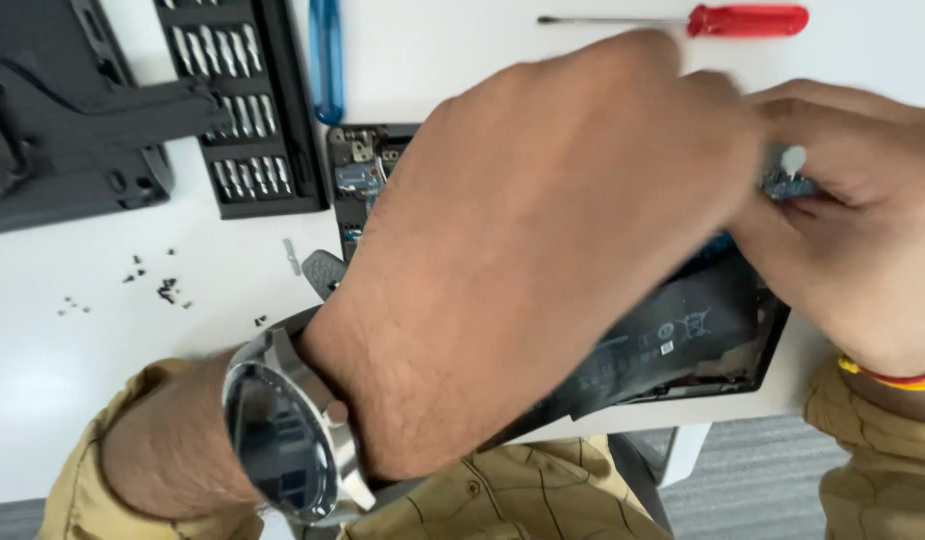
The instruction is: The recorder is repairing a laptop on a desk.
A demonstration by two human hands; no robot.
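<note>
Laptop [682, 345], opened up w/ black battery [672, 330] showing, lies at table [462, 40] edge near the person. Left hand [542, 230] lies over it, fingers curled; can't tell what it grips. Right hand [852, 220] pinches a small blue part [787, 183] at laptop's far side. Bit set [247, 100], red screwdriver [722, 20], loose screws [162, 290] on table.

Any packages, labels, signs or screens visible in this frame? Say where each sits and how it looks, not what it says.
Battery label: on the black battery inside the opened laptop, below the right hand; pale symbols and small white squares on black.
Wristwatch face: on the left wrist, behind the left hand; round, dark, blank glass in a silver case.
No packages or signs.
</note>
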